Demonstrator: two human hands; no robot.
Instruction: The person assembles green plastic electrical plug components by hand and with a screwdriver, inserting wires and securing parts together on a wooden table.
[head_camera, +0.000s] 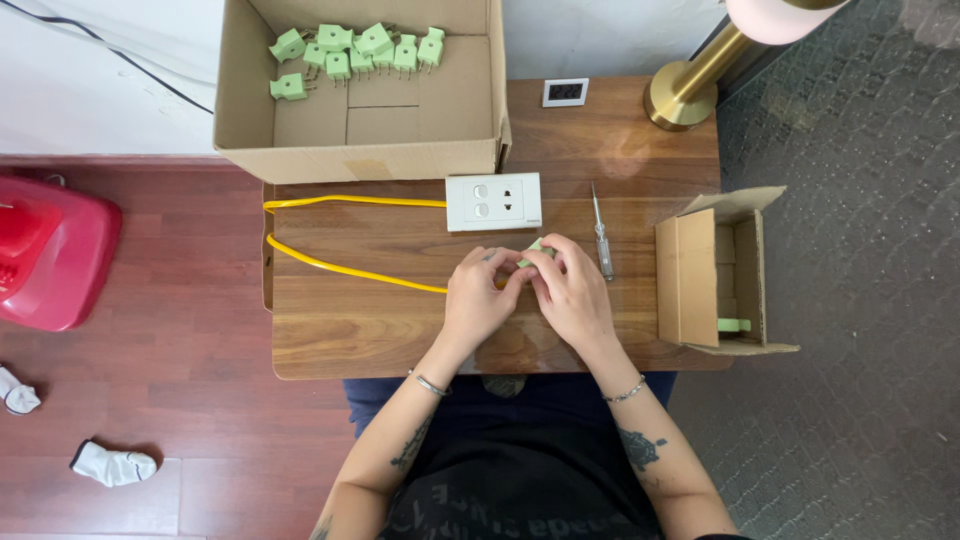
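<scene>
Big box (360, 150): table's 11 o'clock (plugs (355, 55) inside)
Socket plate (494, 201): 12 o'clock of hands
Screwdriver (601, 235): 2 o'clock
Small box (715, 270): 3 o'clock

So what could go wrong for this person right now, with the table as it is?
The green plug is almost hidden between the left hand and right hand, so it might slip. The screwdriver lies just beside the right hand and could get knocked. The yellow cable loops to the table's edge and may snag.

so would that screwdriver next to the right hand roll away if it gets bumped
Probably somewhat: the screwdriver looks slim and round, lying flat on the smooth wooden table. It seems light, so a nudge from the right hand could shift it. The handle's shape is too small to tell.
</scene>
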